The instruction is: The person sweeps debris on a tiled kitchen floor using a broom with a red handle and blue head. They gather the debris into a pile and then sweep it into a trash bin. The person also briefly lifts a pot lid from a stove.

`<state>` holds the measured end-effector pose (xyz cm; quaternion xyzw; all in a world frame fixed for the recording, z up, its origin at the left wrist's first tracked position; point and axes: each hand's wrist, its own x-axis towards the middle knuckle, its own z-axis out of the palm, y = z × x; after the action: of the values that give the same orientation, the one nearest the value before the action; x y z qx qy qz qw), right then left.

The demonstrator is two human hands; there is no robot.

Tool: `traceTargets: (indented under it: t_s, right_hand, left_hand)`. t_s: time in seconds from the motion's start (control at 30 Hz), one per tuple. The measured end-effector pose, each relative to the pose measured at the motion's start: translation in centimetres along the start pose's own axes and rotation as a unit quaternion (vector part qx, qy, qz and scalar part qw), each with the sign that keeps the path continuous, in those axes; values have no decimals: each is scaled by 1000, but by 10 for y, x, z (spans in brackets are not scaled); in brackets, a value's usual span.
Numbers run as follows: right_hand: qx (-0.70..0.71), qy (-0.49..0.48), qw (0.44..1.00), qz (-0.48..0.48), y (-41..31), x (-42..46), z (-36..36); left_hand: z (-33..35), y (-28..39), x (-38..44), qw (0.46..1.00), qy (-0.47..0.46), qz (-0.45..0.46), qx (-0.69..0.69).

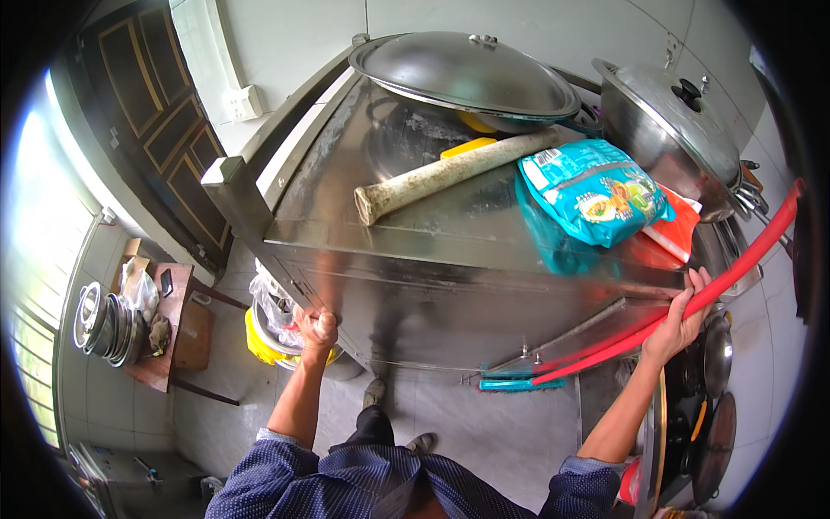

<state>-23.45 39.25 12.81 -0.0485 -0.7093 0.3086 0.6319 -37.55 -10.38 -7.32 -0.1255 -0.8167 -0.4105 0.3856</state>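
Before me stands a stainless steel cabinet (428, 324) with a flat, shiny top. My left hand (318, 329) is closed around the cabinet's left front edge. At its right front corner is my right hand (677, 324), fingers extended to the top edge. The red handle (739, 269) of a broom crosses that hand; whether the fingers grip it or the cabinet is unclear. Low at the cabinet's front is the turquoise broom head (522, 384). On top lie a worn, pale wooden rod (454, 172), a turquoise printed food packet (596, 191) and an orange packet (674, 227).
A large lidded wok (473, 74) and a lidded steel pot (668, 130) occupy the back. Left of the cabinet is a yellow-lined bin (262, 337). Stacked bowls (117, 331) sit on a small wooden table (139, 371). Pans (716, 357) hang or lean at right.
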Motion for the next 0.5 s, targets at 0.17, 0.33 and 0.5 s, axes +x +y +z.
traceTargets:
  t_s: [0.17, 0.33, 0.5]
  right_hand:
    - [-10, 10, 1000, -17, -8, -1, 0]
    - [20, 7, 1000, -10, -3, -3, 2]
    - [-167, -32, 977, -132, -12, -6, -27]
  left_hand:
    - [-3, -9, -2, 997, -62, 11, 52]
    - [11, -87, -26, 974, 40, 140, 171]
    - [0, -137, -26, 988, -45, 32, 142]
